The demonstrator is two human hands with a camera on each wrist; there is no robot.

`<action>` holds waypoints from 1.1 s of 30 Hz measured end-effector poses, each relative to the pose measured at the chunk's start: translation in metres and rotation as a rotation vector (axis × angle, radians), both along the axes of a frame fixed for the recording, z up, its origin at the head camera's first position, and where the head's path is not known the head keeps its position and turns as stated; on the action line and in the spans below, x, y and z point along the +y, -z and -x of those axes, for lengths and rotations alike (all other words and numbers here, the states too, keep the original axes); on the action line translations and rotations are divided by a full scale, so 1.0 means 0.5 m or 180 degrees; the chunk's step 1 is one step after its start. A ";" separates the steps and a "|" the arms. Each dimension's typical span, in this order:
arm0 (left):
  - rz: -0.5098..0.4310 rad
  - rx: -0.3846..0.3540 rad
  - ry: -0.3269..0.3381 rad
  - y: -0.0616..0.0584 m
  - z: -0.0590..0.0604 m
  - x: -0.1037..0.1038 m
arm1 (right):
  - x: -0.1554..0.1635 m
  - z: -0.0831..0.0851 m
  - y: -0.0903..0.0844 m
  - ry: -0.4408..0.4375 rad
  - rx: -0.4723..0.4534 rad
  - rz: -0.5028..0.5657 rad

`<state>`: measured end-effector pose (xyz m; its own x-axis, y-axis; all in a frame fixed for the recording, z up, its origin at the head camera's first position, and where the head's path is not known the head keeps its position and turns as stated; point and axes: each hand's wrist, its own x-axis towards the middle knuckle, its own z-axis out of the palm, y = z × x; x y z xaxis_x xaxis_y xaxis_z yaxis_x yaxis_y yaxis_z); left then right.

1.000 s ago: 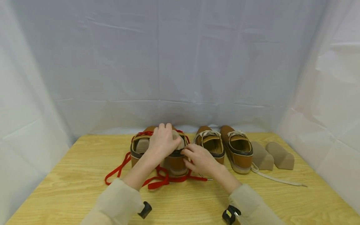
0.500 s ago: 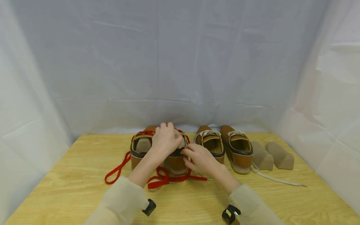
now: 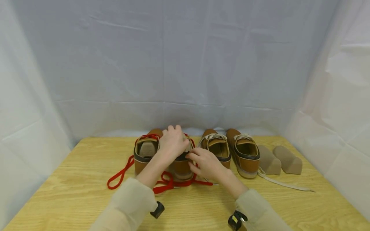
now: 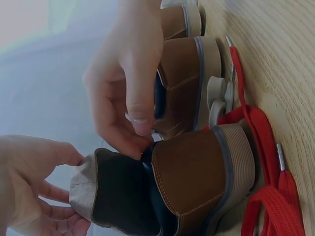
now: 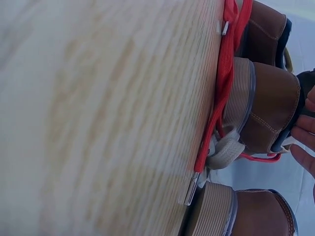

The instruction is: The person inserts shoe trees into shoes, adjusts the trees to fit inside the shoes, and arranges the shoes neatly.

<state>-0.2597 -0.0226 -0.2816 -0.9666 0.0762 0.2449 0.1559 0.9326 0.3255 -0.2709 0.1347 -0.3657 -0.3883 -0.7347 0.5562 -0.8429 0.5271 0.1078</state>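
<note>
A brown shoe with red laces (image 3: 179,170) stands second from the left, heel toward me. My left hand (image 3: 171,141) reaches over it and holds a beige shoe insert (image 4: 82,194) between thumb and fingers, at the shoe opening. The insert's near face looks dark in the left wrist view. My right hand (image 3: 205,162) has its fingertips (image 5: 302,132) hooked at the dark heel collar, with the thumb apart below. To the left stands its mate, a brown shoe (image 3: 140,165) with a beige insert (image 3: 147,149) inside. The toe of the worked shoe is hidden behind my left hand.
Two brown shoes with cream laces (image 3: 218,149) (image 3: 247,155) stand to the right. Beyond them lie two beige inserts (image 3: 268,160) (image 3: 287,160). A red lace (image 3: 121,175) and a cream lace (image 3: 286,184) trail over the wooden table (image 3: 72,179); white cloth surrounds it.
My left hand and forearm have shifted a little to the right over the shoe, covering more of the insert. The right hand stays at the heel collar.
</note>
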 end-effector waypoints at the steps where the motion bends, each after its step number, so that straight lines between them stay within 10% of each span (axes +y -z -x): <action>1: -0.0004 -0.0008 -0.0007 0.001 0.002 0.001 | 0.000 -0.001 0.000 0.0000 0.0003 0.0000; 33: -0.0011 -0.0002 -0.0136 0.036 0.034 0.018 | 0.002 -0.006 0.003 -0.0077 0.0094 0.0118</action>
